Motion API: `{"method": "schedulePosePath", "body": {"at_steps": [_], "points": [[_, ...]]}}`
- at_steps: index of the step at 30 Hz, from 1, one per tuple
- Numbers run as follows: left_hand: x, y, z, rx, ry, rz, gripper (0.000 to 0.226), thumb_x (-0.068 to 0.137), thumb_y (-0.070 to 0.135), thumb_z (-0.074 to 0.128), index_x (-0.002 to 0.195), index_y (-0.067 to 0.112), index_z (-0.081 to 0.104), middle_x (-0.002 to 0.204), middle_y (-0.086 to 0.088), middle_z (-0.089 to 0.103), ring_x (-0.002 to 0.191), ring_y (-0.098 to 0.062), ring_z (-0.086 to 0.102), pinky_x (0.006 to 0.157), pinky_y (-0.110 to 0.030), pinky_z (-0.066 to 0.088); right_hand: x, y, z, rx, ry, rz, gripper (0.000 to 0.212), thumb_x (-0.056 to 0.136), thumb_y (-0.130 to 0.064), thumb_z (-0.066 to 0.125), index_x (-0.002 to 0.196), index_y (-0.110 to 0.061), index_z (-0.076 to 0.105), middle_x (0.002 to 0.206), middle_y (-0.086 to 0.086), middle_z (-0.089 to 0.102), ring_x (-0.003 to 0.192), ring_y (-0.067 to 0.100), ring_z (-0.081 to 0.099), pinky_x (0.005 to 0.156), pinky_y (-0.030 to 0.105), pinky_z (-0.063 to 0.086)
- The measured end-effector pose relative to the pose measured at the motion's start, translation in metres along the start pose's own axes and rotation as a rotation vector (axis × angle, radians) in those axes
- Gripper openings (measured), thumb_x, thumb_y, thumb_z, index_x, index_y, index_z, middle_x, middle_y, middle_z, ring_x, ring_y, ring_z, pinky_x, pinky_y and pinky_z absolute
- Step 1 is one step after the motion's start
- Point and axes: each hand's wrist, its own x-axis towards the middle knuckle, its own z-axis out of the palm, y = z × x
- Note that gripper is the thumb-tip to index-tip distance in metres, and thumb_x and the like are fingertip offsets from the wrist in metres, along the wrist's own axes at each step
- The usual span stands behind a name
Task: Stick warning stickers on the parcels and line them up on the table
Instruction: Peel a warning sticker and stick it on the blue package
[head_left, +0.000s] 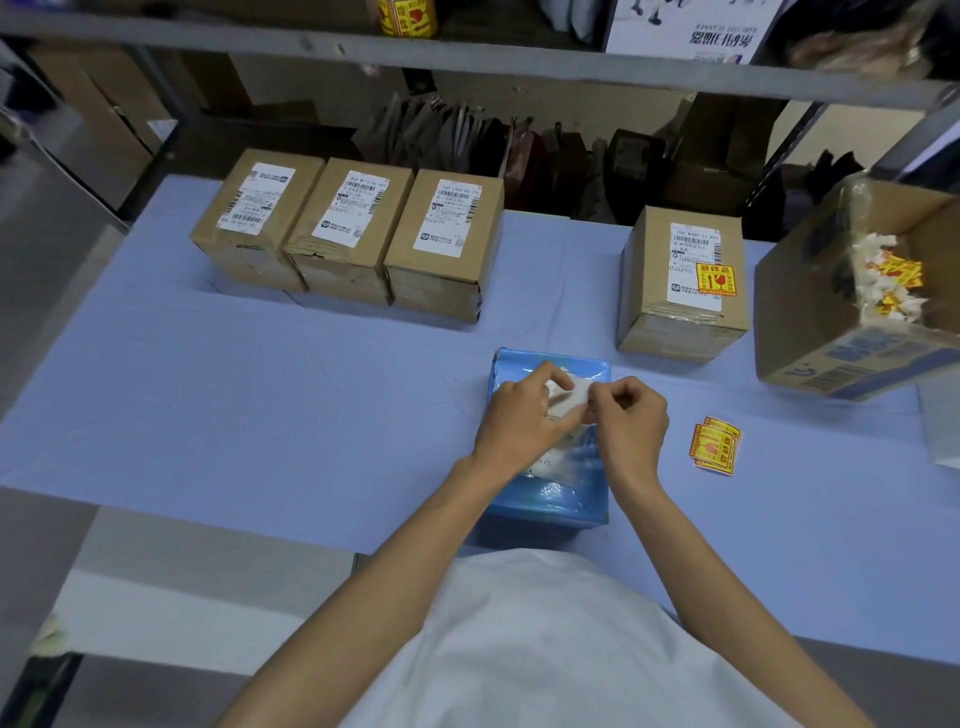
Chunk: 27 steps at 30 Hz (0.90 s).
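Two hands peeled a sticker over the blue parcel — the step in hand.
The left hand (524, 410) and right hand (626, 415) met above the blue parcel (550, 499), near the front of the worktop (260, 389); each grip was pinched shut on one pale sticker (569, 392), white side up, so it seemed to be coming off its backing. Three boxes (343, 228) stood touching in a row at the back left, none with a warning sticker; a fourth box (685, 280), well apart to the right, bore one. Spare stickers (716, 446) lay just beside the right hand. Best, I judged, to part one corner slowly, keep fingertips off the glue, then press it flat on a bare patch — clear of the label.
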Motion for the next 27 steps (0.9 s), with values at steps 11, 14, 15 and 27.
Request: {"method": "schedulePosePath", "body": {"at_steps": [11, 14, 15, 27], "points": [[-0.003, 0.007, 0.006, 0.278, 0.070, 0.027, 0.022, 0.088, 0.032, 0.056, 0.103, 0.018, 0.064, 0.091, -0.012, 0.071, 0.092, -0.034, 0.062, 0.076, -0.037, 0.044, -0.005, 0.004, 0.007, 0.043, 0.017, 0.031, 0.010, 0.079, -0.012, 0.059, 0.071, -0.008, 0.064, 0.068, 0.004, 0.069, 0.069, 0.024, 0.066, 0.069, 0.038, 0.054], [-0.001, 0.008, 0.006, 0.261, 0.128, -0.009, 0.021, 0.087, 0.033, 0.057, 0.099, 0.019, 0.067, 0.089, -0.011, 0.071, 0.088, -0.032, 0.062, 0.072, -0.034, 0.044, -0.010, 0.000, 0.007, 0.201, 0.006, 0.039, 0.018, 0.084, -0.011, 0.049, 0.071, -0.007, 0.062, 0.067, 0.007, 0.067, 0.057, 0.018, 0.061, 0.053, 0.025, 0.045], [-0.001, 0.008, 0.005, 0.242, 0.143, -0.038, 0.020, 0.086, 0.033, 0.058, 0.096, 0.019, 0.068, 0.084, -0.011, 0.071, 0.083, -0.031, 0.061, 0.069, -0.032, 0.043, -0.010, -0.002, 0.006, 0.224, 0.013, 0.027, 0.020, 0.084, -0.012, 0.047, 0.073, -0.006, 0.062, 0.067, 0.008, 0.066, 0.054, 0.016, 0.059, 0.049, 0.022, 0.042], [0.003, 0.002, -0.009, -0.671, 0.039, -0.470, 0.021, 0.088, 0.014, 0.059, 0.070, 0.017, 0.069, 0.055, 0.010, 0.062, 0.050, -0.005, 0.054, 0.048, -0.018, 0.039, 0.000, 0.009, 0.000, 0.157, -0.174, 0.101, 0.017, 0.088, -0.005, 0.062, 0.074, -0.014, 0.062, 0.076, 0.007, 0.066, 0.058, 0.015, 0.061, 0.051, 0.024, 0.048]]}}
